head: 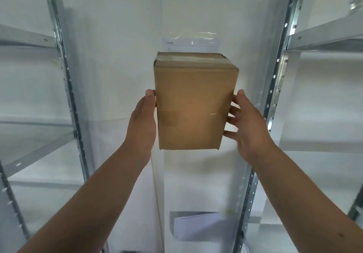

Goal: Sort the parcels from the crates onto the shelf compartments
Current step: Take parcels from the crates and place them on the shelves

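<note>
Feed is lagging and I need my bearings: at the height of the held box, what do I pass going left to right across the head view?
Left shelf upright → left hand → cardboard parcel → right hand → right shelf upright.

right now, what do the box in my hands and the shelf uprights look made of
Cardboard box: brown matte cardboard, probably corrugated, folded edges, glossy tape across its top.
Shelf uprights: likely galvanised steel, dull silver sheen, rows of punched holes.
</note>
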